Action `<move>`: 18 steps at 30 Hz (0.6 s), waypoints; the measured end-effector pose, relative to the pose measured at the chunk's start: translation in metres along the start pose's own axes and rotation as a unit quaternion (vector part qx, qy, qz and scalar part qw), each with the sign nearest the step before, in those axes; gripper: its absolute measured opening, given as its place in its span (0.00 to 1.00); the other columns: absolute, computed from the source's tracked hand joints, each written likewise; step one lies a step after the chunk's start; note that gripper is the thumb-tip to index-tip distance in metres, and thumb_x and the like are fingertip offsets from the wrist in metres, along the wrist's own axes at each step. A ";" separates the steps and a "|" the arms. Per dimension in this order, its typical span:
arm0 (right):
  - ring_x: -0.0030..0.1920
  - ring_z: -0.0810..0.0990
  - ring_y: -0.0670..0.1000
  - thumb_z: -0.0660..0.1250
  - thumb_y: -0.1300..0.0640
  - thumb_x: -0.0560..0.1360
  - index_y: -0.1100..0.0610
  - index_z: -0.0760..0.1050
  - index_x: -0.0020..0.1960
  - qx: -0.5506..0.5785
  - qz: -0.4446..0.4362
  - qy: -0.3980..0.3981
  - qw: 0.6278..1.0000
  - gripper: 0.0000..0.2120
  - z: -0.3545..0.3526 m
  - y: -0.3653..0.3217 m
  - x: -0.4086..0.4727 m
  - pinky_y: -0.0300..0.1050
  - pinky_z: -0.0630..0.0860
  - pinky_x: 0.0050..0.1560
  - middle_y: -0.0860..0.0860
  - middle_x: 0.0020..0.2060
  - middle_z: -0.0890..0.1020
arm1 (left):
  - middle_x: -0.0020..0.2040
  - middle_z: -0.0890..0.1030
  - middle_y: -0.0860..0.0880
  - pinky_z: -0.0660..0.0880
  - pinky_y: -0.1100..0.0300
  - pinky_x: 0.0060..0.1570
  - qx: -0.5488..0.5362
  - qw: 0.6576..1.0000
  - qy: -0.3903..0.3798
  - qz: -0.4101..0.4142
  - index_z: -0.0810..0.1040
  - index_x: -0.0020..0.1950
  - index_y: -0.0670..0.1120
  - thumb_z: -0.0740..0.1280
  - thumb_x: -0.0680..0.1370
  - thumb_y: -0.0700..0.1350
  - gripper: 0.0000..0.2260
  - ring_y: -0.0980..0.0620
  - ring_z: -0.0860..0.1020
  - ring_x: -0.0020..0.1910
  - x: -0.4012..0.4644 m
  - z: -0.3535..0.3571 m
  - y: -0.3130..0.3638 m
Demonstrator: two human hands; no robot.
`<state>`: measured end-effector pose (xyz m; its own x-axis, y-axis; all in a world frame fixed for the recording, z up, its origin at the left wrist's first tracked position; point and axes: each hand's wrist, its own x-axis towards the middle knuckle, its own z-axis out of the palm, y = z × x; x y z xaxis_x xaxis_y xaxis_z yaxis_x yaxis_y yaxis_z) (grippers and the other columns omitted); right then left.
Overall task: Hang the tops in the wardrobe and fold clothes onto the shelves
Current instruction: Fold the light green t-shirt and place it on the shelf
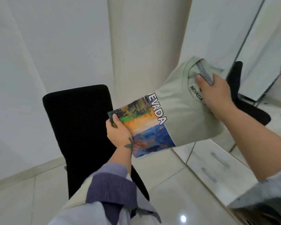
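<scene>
A folded pale green T-shirt (182, 111) with a colourful print and the word NEVADA is held up in the air at mid-frame. My left hand (118, 130) grips its lower left corner, thumb on the print. My right hand (216, 91) holds the collar end at the upper right, fingers curled over the neckline and its checked tape. The shirt slants from lower left to upper right between both hands.
A black chair (78, 127) stands just behind and below the shirt at left. A mirrored wardrobe door (258, 46) at right reflects the chair. White drawers with handles (217, 161) sit low right. Glossy tiled floor (177, 192) lies below; a beige column (146, 38) rises behind.
</scene>
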<state>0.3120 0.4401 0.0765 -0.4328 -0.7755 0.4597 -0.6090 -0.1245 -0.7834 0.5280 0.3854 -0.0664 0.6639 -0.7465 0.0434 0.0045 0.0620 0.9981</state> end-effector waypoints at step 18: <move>0.53 0.78 0.58 0.59 0.42 0.78 0.50 0.75 0.59 -0.117 0.194 0.292 0.929 0.17 -0.282 0.247 -0.055 0.50 0.74 0.52 0.54 0.51 0.82 | 0.44 0.77 0.50 0.64 0.62 0.40 0.025 0.948 -0.295 0.118 0.74 0.54 0.44 0.58 0.81 0.55 0.14 0.50 0.73 0.41 -0.273 0.216 0.024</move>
<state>-0.0019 0.6265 -0.0245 -0.8958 -0.2563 0.3631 -0.4290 0.2856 -0.8570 0.1853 0.4475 -0.0446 0.1076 -0.9571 0.2689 -0.1375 0.2536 0.9575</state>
